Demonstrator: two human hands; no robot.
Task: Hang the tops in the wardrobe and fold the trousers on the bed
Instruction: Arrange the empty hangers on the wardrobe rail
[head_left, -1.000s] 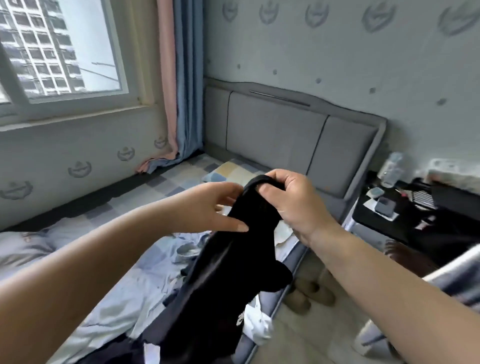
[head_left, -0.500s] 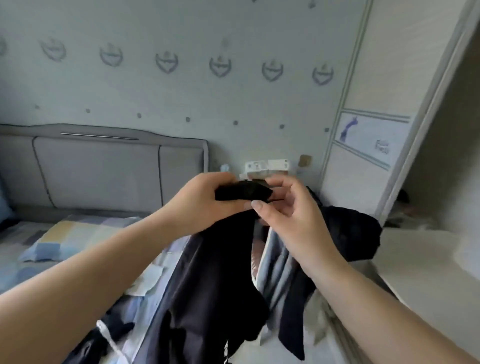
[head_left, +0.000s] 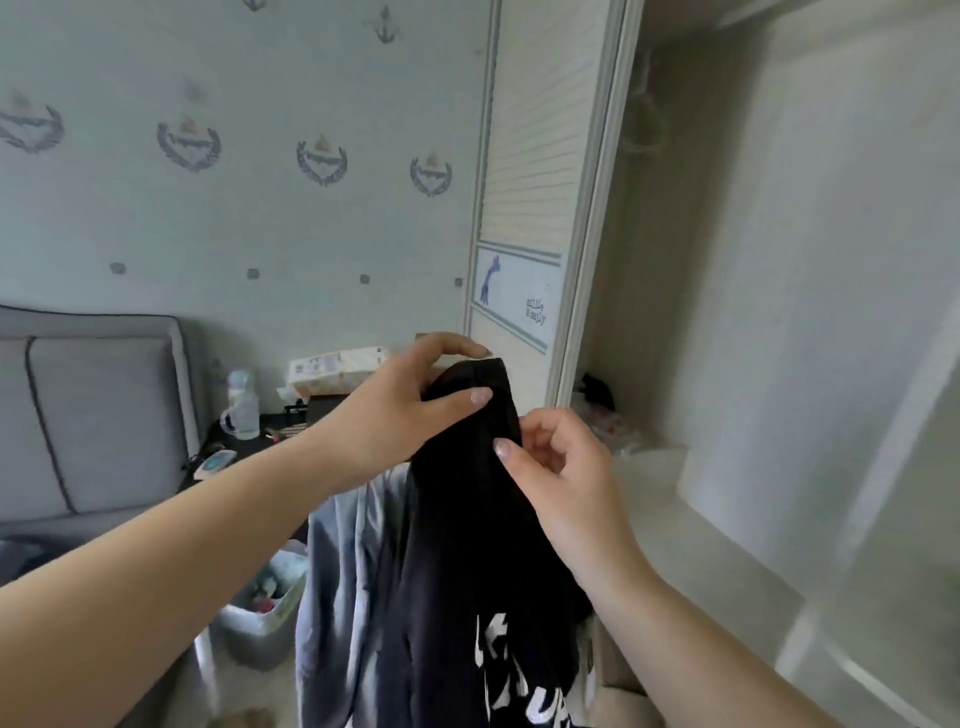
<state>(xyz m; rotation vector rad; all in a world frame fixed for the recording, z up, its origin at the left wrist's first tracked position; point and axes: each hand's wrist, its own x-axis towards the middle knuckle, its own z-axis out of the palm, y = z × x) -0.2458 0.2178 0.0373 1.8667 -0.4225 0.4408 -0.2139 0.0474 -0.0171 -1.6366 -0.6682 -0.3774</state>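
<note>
A black top (head_left: 467, 545) with white lettering near its lower part hangs down in front of me. My left hand (head_left: 410, 410) grips its upper edge, thumb pressed on the cloth. My right hand (head_left: 556, 462) pinches the same black top just below and to the right. The open wardrobe (head_left: 727, 312) stands to the right, its pale inside and a shelf in view. Behind the top hangs a light blue-grey garment (head_left: 353, 571). The bed's grey headboard (head_left: 93, 415) shows at the left.
The wardrobe's sliding door (head_left: 530, 208) stands behind my hands. A dark bedside table (head_left: 249, 447) carries a bottle (head_left: 241, 405) and a tissue pack (head_left: 332, 371). A small bin (head_left: 265, 618) sits on the floor below.
My view has swung right from the bed to the open wardrobe. Both hands kept hold of the black top and carried it along; my right hand now sits lower on the cloth.
</note>
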